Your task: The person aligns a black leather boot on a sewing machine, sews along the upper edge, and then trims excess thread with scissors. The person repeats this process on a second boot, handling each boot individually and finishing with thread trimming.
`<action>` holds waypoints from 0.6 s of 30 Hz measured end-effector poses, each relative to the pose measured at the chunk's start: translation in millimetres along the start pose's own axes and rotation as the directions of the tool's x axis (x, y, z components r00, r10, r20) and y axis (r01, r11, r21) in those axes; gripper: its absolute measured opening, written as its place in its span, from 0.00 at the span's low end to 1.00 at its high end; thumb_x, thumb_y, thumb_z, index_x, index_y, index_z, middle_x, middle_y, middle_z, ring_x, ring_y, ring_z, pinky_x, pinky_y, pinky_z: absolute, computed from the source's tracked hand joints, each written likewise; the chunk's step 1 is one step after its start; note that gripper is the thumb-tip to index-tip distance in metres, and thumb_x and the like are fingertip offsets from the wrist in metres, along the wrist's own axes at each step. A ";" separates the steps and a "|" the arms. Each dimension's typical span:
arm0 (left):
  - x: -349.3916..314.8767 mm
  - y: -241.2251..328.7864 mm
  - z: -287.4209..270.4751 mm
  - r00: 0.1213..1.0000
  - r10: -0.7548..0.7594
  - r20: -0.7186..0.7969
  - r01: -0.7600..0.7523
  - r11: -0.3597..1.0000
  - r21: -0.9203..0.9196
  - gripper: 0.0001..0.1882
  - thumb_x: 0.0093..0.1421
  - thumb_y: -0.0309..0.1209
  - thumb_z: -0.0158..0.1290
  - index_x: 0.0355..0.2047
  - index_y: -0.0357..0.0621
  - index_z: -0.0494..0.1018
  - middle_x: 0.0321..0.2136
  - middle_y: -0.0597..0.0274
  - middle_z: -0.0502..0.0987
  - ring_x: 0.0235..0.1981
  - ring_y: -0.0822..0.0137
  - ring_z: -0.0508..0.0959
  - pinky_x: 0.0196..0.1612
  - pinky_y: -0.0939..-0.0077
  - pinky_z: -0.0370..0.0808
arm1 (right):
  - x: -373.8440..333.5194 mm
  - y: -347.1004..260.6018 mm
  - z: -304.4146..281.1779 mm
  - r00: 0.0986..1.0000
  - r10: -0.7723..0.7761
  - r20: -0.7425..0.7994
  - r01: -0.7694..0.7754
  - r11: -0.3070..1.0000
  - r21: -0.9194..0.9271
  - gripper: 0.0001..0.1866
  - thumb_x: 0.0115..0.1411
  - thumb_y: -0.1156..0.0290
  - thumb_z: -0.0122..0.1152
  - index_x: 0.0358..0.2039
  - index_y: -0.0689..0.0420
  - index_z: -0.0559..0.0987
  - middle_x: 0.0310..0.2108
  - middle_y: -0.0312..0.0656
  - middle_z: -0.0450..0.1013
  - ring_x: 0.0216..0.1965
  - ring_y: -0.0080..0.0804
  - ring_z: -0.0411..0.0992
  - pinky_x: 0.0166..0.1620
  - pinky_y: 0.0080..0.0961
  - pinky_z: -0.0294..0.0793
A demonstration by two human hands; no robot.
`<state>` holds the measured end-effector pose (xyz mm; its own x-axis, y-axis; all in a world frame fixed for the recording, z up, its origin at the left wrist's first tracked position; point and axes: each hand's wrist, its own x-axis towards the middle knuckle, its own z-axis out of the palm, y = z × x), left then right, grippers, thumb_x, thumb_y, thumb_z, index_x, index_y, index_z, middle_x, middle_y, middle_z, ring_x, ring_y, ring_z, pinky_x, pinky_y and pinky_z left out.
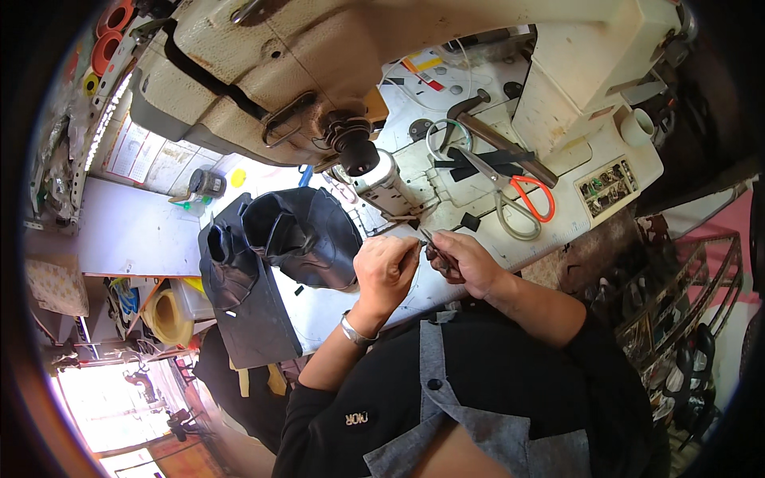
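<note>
My left hand (386, 271) and my right hand (460, 259) meet above the near edge of the white sewing machine table (406, 299). The fingers of both are closed. A small, thin dark piece (426, 237) shows at the right fingertips, too small to name. What the left fingers pinch, if anything, is hidden. Just beyond my hands stands the machine's narrow sewing arm (390, 187). A black leather shoe (307, 239) lies to the left of my left hand, with a second black shoe (231, 267) beside it.
The beige sewing machine head (263, 72) hangs over the table. Scissors (498, 183) with an orange handle loop, a hammer (510, 147) and black strips (478, 165) lie at the right. A parts tray (607, 187) is set near the right edge. Racks (685, 287) stand beyond it.
</note>
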<state>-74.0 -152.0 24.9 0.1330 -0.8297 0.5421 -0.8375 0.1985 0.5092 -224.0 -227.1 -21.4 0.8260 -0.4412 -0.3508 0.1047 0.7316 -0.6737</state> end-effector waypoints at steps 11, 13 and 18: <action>-10.3 -3.2 -1.7 0.981 -0.192 -0.002 0.192 0.980 -0.046 0.04 0.49 0.22 0.59 0.25 0.43 0.75 0.18 0.59 0.71 0.21 0.60 0.71 0.27 0.70 0.67 | 22.8 10.9 -36.5 0.751 -0.653 -0.096 0.329 0.496 -0.804 0.18 0.56 0.68 0.61 0.43 0.64 0.71 0.38 0.47 0.70 0.32 0.31 0.70 0.38 0.28 0.70; -13.7 -2.3 -0.8 0.944 -0.329 -0.023 0.323 0.936 -0.141 0.03 0.51 0.21 0.58 0.27 0.41 0.77 0.20 0.60 0.72 0.22 0.66 0.71 0.28 0.75 0.68 | 8.7 11.8 -41.8 0.623 -0.780 0.059 0.321 0.186 -0.929 0.26 0.54 0.72 0.63 0.53 0.62 0.68 0.53 0.47 0.62 0.54 0.39 0.63 0.56 0.32 0.64; -19.4 -2.0 -7.5 0.851 -0.525 0.034 0.494 0.776 -0.393 0.01 0.57 0.18 0.54 0.29 0.34 0.75 0.23 0.70 0.72 0.25 0.81 0.68 0.29 0.88 0.65 | -48.8 -29.1 -100.4 0.442 -0.895 -0.069 0.131 0.141 -0.981 0.15 0.52 0.76 0.62 0.42 0.59 0.74 0.47 0.46 0.68 0.50 0.43 0.67 0.52 0.32 0.68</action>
<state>-70.9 -132.4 18.4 0.5346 -0.8275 0.1714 -0.3758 -0.0512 0.9253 -323.0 -279.0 -50.0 0.2328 -0.8852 0.4028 -0.4203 -0.4650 -0.7791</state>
